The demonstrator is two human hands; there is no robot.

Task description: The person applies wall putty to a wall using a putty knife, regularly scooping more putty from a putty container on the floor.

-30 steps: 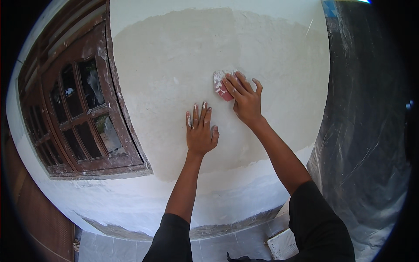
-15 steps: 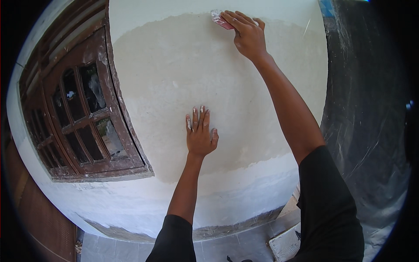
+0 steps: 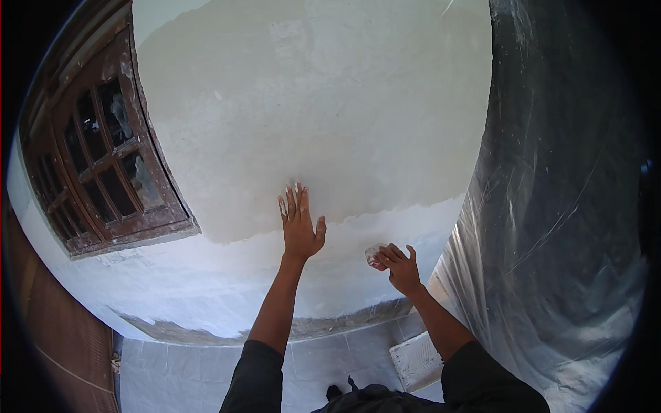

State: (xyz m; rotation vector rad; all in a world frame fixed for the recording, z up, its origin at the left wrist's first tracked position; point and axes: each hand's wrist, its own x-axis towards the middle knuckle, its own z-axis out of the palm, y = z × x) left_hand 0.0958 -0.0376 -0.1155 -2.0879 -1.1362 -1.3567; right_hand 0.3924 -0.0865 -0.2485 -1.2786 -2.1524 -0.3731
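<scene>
The left hand is spread on the wall, palm toward it, fingers pointing up and thumb held out to the side, with white smears on the fingertips. It lies across the lower edge of a large beige patch, the fingers over the beige and the heel of the hand over the paler white band below. The right hand is lower and to the right, its fingers bent over a small red pad smeared with white — it pinches the pad from the right side, one finger raised clear of it. The pad is over the white band, below the beige patch; whether its face meets the wall cannot be told. Both forearms come up from black sleeves. To the left, a brown window with dark panes is set in the wall, its frame marked with white specks. To the right hangs a clear plastic sheet, creased and pale near the bottom. Below, on the grey tiled floor, a white slab-like thing lies near the right sleeve — its top rough, its kind unclear.
</scene>
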